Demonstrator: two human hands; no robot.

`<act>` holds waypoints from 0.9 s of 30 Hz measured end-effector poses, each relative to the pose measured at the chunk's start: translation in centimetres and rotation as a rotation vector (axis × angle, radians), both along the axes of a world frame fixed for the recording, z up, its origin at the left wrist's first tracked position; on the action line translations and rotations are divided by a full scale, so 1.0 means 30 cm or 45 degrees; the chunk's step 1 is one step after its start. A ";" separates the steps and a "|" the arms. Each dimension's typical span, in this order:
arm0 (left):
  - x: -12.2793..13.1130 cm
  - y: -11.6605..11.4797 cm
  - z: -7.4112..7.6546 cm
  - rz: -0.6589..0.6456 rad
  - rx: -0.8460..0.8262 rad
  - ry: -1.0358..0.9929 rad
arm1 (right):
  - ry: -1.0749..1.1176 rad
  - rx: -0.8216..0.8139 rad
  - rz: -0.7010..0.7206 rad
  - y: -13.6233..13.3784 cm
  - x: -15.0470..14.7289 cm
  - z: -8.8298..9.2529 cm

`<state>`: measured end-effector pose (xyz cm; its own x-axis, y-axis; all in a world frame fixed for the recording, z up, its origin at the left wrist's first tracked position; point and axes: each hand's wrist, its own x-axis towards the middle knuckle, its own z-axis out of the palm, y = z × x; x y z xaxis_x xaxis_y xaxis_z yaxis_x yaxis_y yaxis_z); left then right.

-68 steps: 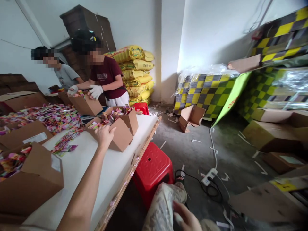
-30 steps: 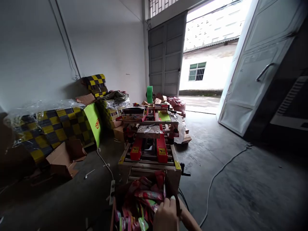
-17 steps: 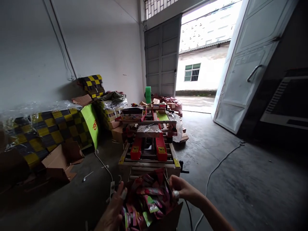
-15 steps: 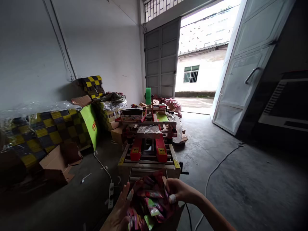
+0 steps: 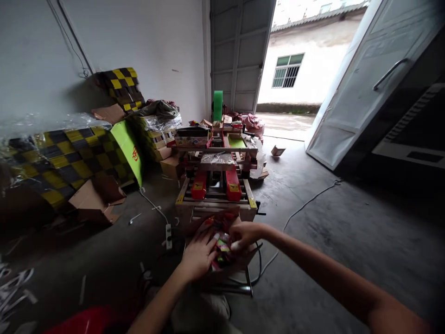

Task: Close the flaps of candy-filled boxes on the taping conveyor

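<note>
Shiny red, pink and green packets [image 5: 222,246] fill an open cardboard box [image 5: 239,265] at the near end of a roller conveyor [image 5: 219,204]. My left hand [image 5: 199,254] lies over the left part of the packets with its fingers spread. On the right side of the box, my right hand [image 5: 243,234] has its fingers curled down at the packets; its fingertips are partly hidden, and what they hold cannot be made out.
Ahead stands a taping machine with red side belts [image 5: 233,185] and a green tape roll [image 5: 218,105]. Left are yellow-black wrapped stacks [image 5: 69,153], an opened carton [image 5: 93,199] and a power strip [image 5: 168,236]. A cable [image 5: 302,206] crosses the floor at right.
The view has tipped downward, showing more floor and both forearms. My left hand has moved from beside the packets to on top of them. My right hand remains at the right side.
</note>
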<state>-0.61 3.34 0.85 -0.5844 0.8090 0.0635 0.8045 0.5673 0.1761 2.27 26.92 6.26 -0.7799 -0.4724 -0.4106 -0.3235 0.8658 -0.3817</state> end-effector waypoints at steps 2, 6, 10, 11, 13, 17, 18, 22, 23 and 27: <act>0.005 0.003 -0.010 0.036 0.034 -0.036 | -0.060 -0.220 0.043 0.047 0.066 0.005; 0.005 0.002 -0.046 0.096 0.259 -0.358 | -0.050 -0.703 -0.148 0.115 0.118 -0.041; 0.049 0.016 -0.068 0.261 0.400 -0.639 | -0.067 -0.632 -0.320 0.135 -0.007 -0.061; 0.070 0.027 -0.069 0.352 0.440 -0.659 | 0.009 -0.590 -0.389 0.133 -0.044 -0.059; 0.115 0.061 -0.072 0.522 0.590 -0.660 | 0.218 -0.542 -0.558 0.113 -0.090 -0.065; 0.180 0.165 -0.082 0.690 0.884 -0.447 | 0.673 -0.512 -0.910 -0.010 -0.034 -0.153; 0.190 0.188 -0.085 0.721 0.923 -0.416 | 0.761 -0.515 -0.953 -0.054 0.000 -0.189; 0.233 0.186 -0.060 0.715 1.067 -0.426 | 0.862 -0.431 -0.944 -0.216 0.119 -0.299; 0.239 0.155 -0.040 0.651 1.133 -0.402 | 0.831 -0.374 -0.951 -0.242 0.135 -0.306; 0.142 -0.007 0.073 0.368 1.545 -0.139 | 0.722 -0.156 -0.967 -0.280 0.145 -0.264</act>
<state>3.66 3.12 3.04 -0.7797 0.1041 0.6174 0.6260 0.1461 0.7660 6.61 18.52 -1.66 -0.9636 0.2269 0.1413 0.1434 0.8850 -0.4430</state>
